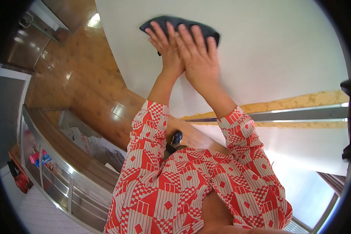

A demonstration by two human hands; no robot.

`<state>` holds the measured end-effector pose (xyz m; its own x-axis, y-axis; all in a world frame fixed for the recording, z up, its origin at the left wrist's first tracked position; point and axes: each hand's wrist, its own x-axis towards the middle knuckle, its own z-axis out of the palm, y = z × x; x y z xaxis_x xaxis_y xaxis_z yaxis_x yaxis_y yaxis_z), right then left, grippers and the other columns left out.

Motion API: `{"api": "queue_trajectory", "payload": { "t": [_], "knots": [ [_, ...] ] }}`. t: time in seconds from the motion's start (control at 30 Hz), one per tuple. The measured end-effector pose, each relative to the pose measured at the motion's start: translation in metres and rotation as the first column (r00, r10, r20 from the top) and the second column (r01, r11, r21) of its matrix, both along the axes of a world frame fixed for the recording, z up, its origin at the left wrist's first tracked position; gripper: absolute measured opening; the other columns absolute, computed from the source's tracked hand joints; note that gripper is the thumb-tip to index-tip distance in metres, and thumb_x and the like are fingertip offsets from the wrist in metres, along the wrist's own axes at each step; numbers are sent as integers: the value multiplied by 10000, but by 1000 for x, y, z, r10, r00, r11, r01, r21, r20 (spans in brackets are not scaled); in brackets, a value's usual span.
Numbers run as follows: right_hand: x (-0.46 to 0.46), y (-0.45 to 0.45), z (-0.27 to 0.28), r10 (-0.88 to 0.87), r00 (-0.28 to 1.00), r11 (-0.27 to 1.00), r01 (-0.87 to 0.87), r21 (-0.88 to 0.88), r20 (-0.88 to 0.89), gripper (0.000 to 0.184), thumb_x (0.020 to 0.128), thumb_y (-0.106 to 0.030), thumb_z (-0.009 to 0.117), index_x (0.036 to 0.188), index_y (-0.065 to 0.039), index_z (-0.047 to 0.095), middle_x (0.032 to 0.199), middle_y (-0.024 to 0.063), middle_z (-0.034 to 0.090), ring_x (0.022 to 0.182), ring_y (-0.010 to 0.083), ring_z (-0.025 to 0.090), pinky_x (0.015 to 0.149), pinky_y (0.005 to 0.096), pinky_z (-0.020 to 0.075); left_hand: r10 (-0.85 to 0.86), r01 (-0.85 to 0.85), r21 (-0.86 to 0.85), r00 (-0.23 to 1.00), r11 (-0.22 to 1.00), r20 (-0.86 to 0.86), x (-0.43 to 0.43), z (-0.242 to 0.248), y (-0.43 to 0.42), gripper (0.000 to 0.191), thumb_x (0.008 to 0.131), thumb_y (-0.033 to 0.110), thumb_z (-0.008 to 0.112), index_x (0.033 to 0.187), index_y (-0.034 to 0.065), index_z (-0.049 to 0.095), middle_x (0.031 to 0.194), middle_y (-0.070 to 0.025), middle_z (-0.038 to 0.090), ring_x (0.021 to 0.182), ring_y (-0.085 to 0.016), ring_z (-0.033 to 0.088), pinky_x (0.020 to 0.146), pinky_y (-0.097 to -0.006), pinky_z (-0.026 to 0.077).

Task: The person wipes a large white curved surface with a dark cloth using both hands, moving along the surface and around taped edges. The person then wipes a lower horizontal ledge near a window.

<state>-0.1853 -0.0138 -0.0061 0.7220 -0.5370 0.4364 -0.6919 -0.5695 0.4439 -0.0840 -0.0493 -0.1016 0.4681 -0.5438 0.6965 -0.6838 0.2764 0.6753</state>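
Both my hands lie side by side with fingers spread over a dark cloth (190,24) against a large, flat white surface (275,52). My left hand (166,44) covers the cloth's left part, with the fingertips pointing towards its far edge. Close beside it, my right hand (200,54) presses on the right part, and the inner edges of the two hands touch. The cloth's outer corners and far edge show past the fingers; its middle is hidden under them. Its edges look slightly blurred.
A metal channel (310,115) with yellow patterned strips crosses at right. A glossy brown wooden floor (84,70) spreads at left, with my shoe (177,137) below. A metal-framed railing (46,140) curves along the lower left, near a pink and blue item (41,158) and a white printed sack (82,140).
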Motion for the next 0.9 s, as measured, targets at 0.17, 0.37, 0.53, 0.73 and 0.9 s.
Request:
{"api": "queue_trajectory", "payload": {
  "t": [0.17, 0.37, 0.53, 0.73, 0.9],
  "knots": [
    [-32, 6, -13, 45, 987, 996, -32, -82, 155, 609, 899, -234, 565, 1503, -198, 505, 1619, -23, 405, 1493, 189, 334, 1126, 454, 297, 25, -18, -60, 993, 998, 118, -18, 0, 7, 651, 1053, 395, 477, 1614, 184, 223, 1688, -250, -63, 1515, -562, -87, 1153, -750, 29],
    [-67, 27, -89, 44, 959, 998, -29, 60, -278, 644, 928, -226, 554, 1559, -247, 429, 1676, -54, 294, 1510, 201, 301, 1163, 491, 247, 27, -25, 39, 997, 999, -65, -79, -103, 48, 844, 1047, 418, 492, 1636, 151, -49, 1662, -302, -101, 1507, -574, -87, 1186, -710, 54],
    [-70, 25, -86, 89, 983, 994, -98, -50, -159, 633, 913, -232, 573, 1538, -242, 469, 1651, -83, 341, 1465, 181, 357, 1154, 454, 246, 21, -21, -4, 998, 1000, 67, -64, -103, 48, 817, 1056, 436, 434, 1628, 84, -31, 1659, -308, -95, 1501, -581, -102, 1165, -736, 8],
    [-65, 16, -10, 159, 928, 958, -62, -281, 337, 507, 879, -217, 618, 1379, -293, 643, 1552, -74, 491, 1453, 189, 393, 1160, 463, 196, 131, -45, -266, 940, 963, 315, -25, 8, 28, 549, 1031, 385, 493, 1517, 136, 430, 1657, -202, 237, 1526, -542, 21, 1131, -754, -56],
    [-63, 13, 31, 257, 851, 934, -98, -343, 458, 390, 873, -236, 630, 1248, -246, 736, 1439, -55, 607, 1378, 190, 497, 1167, 487, 146, 201, -83, -265, 867, 961, 457, -22, 69, 38, 507, 1070, 384, 428, 1486, 101, 488, 1636, -192, 316, 1546, -449, 126, 1182, -662, 13]
  ]
}}
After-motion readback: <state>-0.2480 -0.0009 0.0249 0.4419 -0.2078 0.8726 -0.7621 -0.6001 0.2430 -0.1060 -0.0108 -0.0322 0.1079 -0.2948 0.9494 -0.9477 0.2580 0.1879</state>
